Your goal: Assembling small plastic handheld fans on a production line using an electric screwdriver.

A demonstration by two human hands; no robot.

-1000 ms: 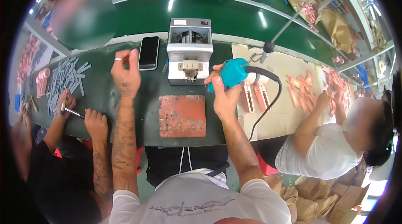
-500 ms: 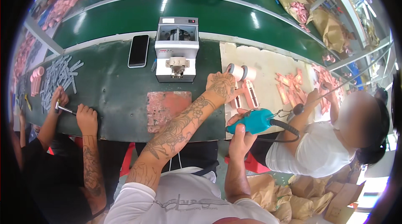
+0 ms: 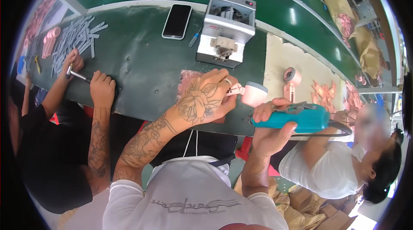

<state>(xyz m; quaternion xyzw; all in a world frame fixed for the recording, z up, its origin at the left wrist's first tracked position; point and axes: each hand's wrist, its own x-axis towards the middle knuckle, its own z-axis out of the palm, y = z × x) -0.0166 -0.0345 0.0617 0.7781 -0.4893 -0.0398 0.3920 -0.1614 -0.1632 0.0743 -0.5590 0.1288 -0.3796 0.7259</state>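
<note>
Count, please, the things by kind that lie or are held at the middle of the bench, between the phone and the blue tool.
Phone: 1
White machine: 1
Blue tool, in right hand: 1
Pink part, in left hand: 1
Pink mat: 1
Total: 5

My right hand (image 3: 271,129) grips a smooth teal plastic power tool (image 3: 297,118); my left hand (image 3: 206,98) pinches a matt pink plastic piece (image 3: 254,93) over the dull green bench (image 3: 137,66).
</note>
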